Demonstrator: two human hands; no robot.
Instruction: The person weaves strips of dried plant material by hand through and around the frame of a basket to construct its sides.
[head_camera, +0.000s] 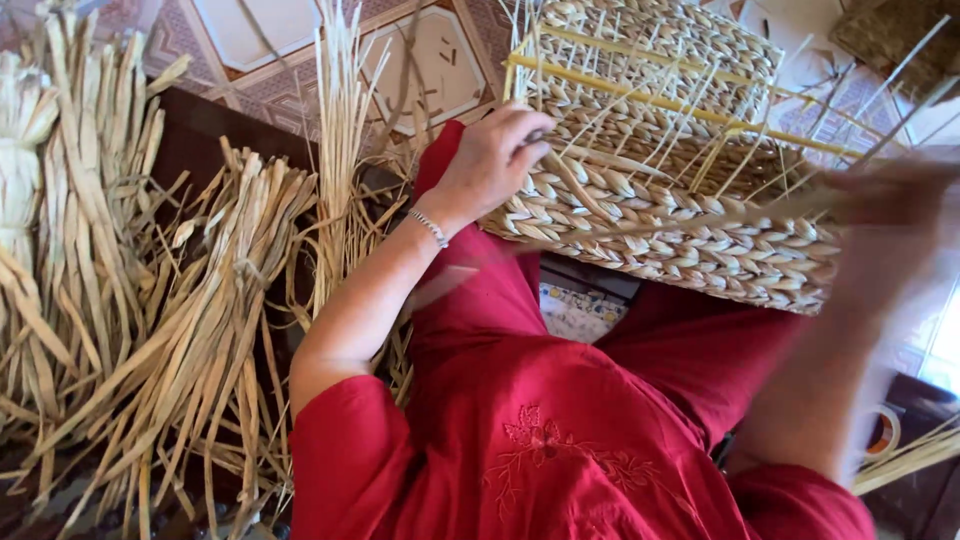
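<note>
Basket (690, 215): long side runs left to right, tan braided rows.
Left hand (490, 160): fingers curled, pressing basket.
Right hand (885, 215): blurred, fingers cannot be told.

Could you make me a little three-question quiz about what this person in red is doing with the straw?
1. True or false: the left hand rests on the woven basket.
2. Where does the pile of loose dried straw lie? A) on the person's left B) inside the basket C) on the person's right
3. Why can't the right hand be seen sharply?

Key
1. True; it touches the basket's braided side.
2. A.
3. It is blurred, at the basket's right edge; a strand seems to run from it, its grip unclear.
</note>
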